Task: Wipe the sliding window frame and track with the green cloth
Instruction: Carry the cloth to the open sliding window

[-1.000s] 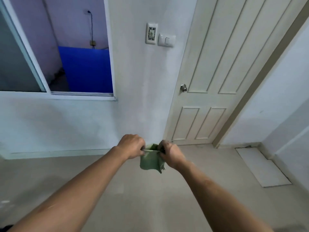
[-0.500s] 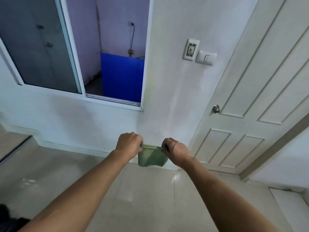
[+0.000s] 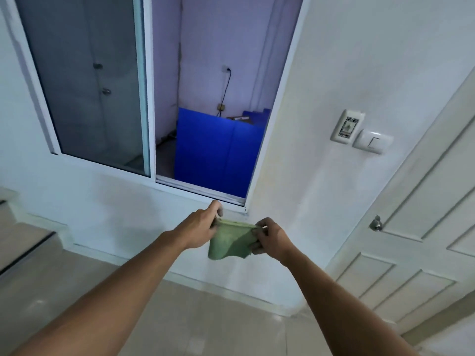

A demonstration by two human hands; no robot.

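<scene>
A green cloth (image 3: 228, 242) hangs stretched between my two hands, just below the window's lower right corner. My left hand (image 3: 203, 227) pinches its left top corner and my right hand (image 3: 270, 238) grips its right edge. The sliding window frame (image 3: 147, 86) is white, with a glass pane on the left and an open gap on the right. Its bottom track (image 3: 203, 190) runs along the sill, a short way above my left hand's raised finger.
A white panelled door (image 3: 421, 227) with a metal knob (image 3: 375, 223) stands to the right. A wall switch (image 3: 372, 142) and a small panel (image 3: 347, 127) sit between window and door. A blue box (image 3: 218, 152) shows through the opening. A low step (image 3: 23, 242) lies at the left.
The view has tilted up and drawn closer to the window. Both hands have risen toward the sill and pulled the cloth wider between them.
</scene>
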